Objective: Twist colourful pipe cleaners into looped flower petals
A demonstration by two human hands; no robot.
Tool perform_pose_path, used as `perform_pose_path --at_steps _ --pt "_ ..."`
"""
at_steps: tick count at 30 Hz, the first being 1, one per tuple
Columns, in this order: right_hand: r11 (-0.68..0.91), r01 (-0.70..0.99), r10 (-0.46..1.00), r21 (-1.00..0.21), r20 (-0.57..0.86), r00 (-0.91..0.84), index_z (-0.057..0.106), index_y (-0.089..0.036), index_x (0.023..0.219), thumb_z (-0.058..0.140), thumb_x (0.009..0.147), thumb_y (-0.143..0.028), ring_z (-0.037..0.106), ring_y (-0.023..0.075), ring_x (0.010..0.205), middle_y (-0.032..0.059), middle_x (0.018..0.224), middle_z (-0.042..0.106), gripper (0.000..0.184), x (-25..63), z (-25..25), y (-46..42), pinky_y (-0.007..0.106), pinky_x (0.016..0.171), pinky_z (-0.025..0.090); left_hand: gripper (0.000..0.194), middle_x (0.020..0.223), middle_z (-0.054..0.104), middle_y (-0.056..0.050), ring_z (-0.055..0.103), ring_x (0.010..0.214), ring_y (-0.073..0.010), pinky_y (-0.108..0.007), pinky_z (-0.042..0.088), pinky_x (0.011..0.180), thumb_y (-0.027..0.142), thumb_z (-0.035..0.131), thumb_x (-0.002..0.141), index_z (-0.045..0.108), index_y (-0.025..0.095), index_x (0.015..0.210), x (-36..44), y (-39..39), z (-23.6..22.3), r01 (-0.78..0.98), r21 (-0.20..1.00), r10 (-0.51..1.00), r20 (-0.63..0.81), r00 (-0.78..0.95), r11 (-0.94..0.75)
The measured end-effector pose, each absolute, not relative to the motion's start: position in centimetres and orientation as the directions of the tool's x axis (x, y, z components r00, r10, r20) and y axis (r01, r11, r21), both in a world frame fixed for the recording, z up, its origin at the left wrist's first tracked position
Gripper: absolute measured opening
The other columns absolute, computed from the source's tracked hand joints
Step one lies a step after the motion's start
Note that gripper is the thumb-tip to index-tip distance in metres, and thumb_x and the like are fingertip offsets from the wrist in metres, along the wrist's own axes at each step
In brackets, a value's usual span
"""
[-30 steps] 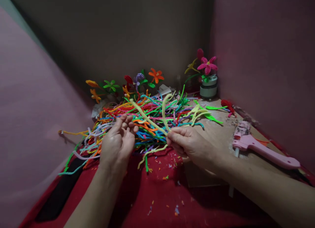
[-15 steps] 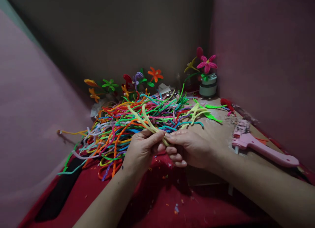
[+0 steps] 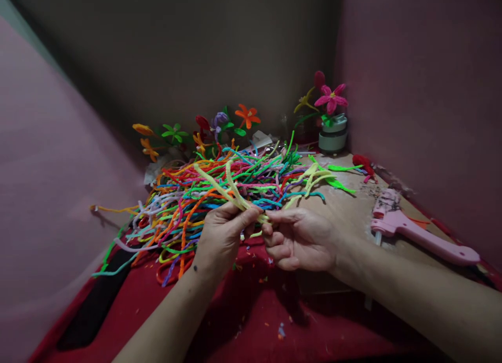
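Note:
Between my two hands are pale yellow pipe cleaners (image 3: 219, 189), with two fuzzy ends pointing up and to the left in a V. My left hand (image 3: 225, 232) pinches them where they come together, thumb on top. At their lower end, the thumb and forefinger of my right hand (image 3: 300, 240) grip the same strands, its other fingers curled below. My fingers partly hide the join. Behind my hands lies a big heap of coloured pipe cleaners (image 3: 188, 195). Several pale yellow pieces (image 3: 316, 179) rest at the heap's right side.
A pink glue gun (image 3: 423, 237) lies on a brown board (image 3: 345, 195) at the right. Pipe-cleaner flowers stand at the back, a pink flower (image 3: 330, 97) above a pale green jar (image 3: 332, 138). Fuzz scraps dot the red cloth (image 3: 251, 321); a black strip (image 3: 98, 300) lies left.
The two yellow ends have spread wider and tilted further left. My right hand has turned slightly, its fingers shifting at the lower end of the strands.

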State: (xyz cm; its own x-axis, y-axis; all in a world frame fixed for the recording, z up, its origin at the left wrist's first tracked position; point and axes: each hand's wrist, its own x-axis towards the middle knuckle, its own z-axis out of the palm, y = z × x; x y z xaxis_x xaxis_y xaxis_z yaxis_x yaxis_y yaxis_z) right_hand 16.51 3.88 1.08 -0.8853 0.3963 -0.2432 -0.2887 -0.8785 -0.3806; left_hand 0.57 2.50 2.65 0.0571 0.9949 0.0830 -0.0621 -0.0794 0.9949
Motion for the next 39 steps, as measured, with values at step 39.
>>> perform_pose_path --at_steps 39 --pt "0.623 0.414 0.781 -0.664 0.496 -0.379 0.057 -0.015 0.061 0.043 0.087 -0.022 0.043 0.0094 0.053 0.0013 0.058 0.053 0.031 15.9 1.0 2.2 0.024 0.057 0.03 0.023 0.047 0.049 0.002 0.04 0.043 -0.0061 -0.02 0.03 0.043 0.027 0.067 0.071 0.061 0.012 0.055 0.9 1.9 3.3 0.037 0.998 0.997 -0.043 0.071 0.041"
